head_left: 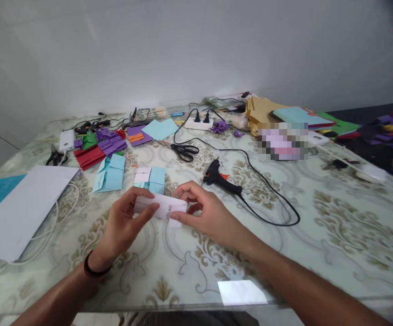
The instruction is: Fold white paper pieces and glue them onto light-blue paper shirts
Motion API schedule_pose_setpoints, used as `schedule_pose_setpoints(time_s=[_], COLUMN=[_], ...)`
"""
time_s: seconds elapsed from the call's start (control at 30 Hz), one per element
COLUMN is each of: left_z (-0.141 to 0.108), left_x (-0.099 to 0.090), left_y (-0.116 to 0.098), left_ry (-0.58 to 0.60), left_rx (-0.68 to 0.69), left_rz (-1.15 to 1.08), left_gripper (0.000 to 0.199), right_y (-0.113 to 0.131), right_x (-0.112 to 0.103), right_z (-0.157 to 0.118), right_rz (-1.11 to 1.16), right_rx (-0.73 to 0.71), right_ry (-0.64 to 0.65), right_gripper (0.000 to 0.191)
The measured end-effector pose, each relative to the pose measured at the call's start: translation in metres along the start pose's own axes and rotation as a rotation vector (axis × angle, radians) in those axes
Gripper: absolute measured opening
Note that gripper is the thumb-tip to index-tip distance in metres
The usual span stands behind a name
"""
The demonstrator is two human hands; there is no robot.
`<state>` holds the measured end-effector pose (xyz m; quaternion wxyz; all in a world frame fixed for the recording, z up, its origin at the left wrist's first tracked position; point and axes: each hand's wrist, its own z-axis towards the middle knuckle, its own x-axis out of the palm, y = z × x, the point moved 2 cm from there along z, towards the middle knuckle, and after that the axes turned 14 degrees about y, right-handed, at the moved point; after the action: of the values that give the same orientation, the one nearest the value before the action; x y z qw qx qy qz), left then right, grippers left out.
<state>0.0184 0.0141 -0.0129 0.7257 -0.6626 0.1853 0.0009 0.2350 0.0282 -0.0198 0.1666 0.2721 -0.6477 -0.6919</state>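
Observation:
A folded white paper [162, 206] is held above the patterned table between my two hands. My left hand [125, 222] pinches its left part, thumb in front and fingers behind. At the right end, my right hand [208, 215] grips the paper between thumb and fingers. Just beyond the paper lies a folded light blue and white piece [156, 178], with a larger light blue folded piece [111, 174] to its left. A black glue gun [222, 179] rests on the table to the right of my hands.
Black scissors [184, 151] and a power strip [199, 123] sit farther back. White sheets [30, 208] lie at the left. Red folded paper [89, 156] is at the back left, and a glue gun cord [278, 223] loops right.

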Motion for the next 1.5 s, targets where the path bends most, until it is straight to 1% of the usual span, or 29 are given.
schedule_pose_setpoints(time_s=[0.1,0.2,0.23,0.27,0.33,0.37,0.43,0.5,0.53,0.6,0.63,0.67,0.7,0.77,0.83,0.87,0.93,1.0,1.1,1.2,1.27,1.33,1.43,1.47,1.5], left_z=[0.000,0.001,0.001,0.001,0.002,0.003,0.004,0.005,0.005,0.006,0.006,0.007,0.007,0.006,0.005,0.004,0.002,0.001,-0.001,-0.001,-0.001,-0.001,-0.001,0.000,0.000], left_x=[0.000,0.000,0.000,0.000,-0.001,-0.002,-0.003,-0.005,-0.005,-0.005,-0.005,-0.004,-0.004,-0.003,-0.002,-0.002,-0.002,-0.003,-0.002,0.000,0.001,0.002,0.004,0.004,0.005], left_y=[0.003,0.007,0.007,0.007,0.007,0.007,0.007,0.008,0.009,0.012,0.013,0.014,0.015,0.016,0.016,0.015,0.012,0.007,-0.001,-0.003,-0.001,0.003,0.006,0.006,0.006], left_ry=[0.005,0.031,0.045,0.058,0.065,0.058,0.012,-0.048,-0.061,-0.049,-0.033,-0.016,-0.002,0.034,0.087,0.112,0.150,0.168,0.178,0.167,0.139,0.138,0.199,0.232,0.267], left_rx=[0.014,0.007,0.001,-0.002,-0.003,-0.002,0.007,0.012,0.006,-0.020,-0.032,-0.039,-0.039,-0.019,0.037,0.081,0.181,0.250,0.309,0.330,0.288,0.191,0.020,-0.021,-0.050], left_rz=[-0.002,-0.040,-0.035,-0.020,0.014,0.025,0.024,-0.022,-0.071,-0.197,-0.255,-0.300,-0.332,-0.351,-0.338,-0.312,-0.223,-0.080,0.101,0.220,0.252,0.227,0.176,0.175,0.177], left_gripper=[0.025,0.046,0.048,0.044,0.030,0.024,0.020,0.021,0.022,0.024,0.025,0.025,0.023,0.015,0.008,0.009,0.015,0.020,0.021,0.016,0.011,0.016,0.031,0.029,0.023], right_y=[-0.002,-0.003,-0.003,-0.003,-0.003,-0.003,-0.004,-0.004,-0.005,-0.005,-0.005,-0.006,-0.006,-0.005,-0.005,-0.005,-0.005,-0.007,-0.009,-0.010,-0.008,-0.006,-0.003,-0.003,-0.004], right_x=[-0.001,-0.002,-0.003,-0.003,-0.003,-0.003,-0.002,-0.002,-0.001,-0.001,-0.001,-0.001,0.000,0.000,0.000,0.000,-0.001,-0.002,0.000,-0.001,-0.002,-0.003,-0.002,-0.001,0.001], right_z=[0.001,0.001,0.001,0.001,0.001,0.001,0.000,-0.001,-0.001,-0.002,-0.002,-0.003,-0.003,-0.002,-0.001,0.000,0.002,0.003,0.005,0.005,0.004,0.003,0.001,0.002,0.002], right_rz=[0.005,0.048,0.062,0.076,0.106,0.128,0.206,0.310,0.349,0.370,0.359,0.354,0.363,0.417,0.491,0.521,0.560,0.578,0.554,0.491,0.422,0.349,0.325,0.352,0.388], right_rx=[-0.050,-0.059,-0.056,-0.053,-0.054,-0.063,-0.107,-0.160,-0.178,-0.185,-0.175,-0.167,-0.161,-0.159,-0.170,-0.177,-0.190,-0.187,-0.143,-0.077,-0.038,-0.014,-0.005,-0.007,-0.009], right_ry=[-0.065,-0.086,-0.088,-0.084,-0.069,-0.057,-0.020,0.032,0.056,0.078,0.075,0.069,0.067,0.098,0.152,0.163,0.138,0.092,0.043,-0.031,-0.077,-0.115,-0.135,-0.128,-0.110], right_gripper=[0.032,0.032,0.032,0.032,0.033,0.033,0.036,0.045,0.053,0.073,0.081,0.084,0.083,0.074,0.062,0.057,0.048,0.044,0.040,0.042,0.043,0.044,0.047,0.049,0.049])
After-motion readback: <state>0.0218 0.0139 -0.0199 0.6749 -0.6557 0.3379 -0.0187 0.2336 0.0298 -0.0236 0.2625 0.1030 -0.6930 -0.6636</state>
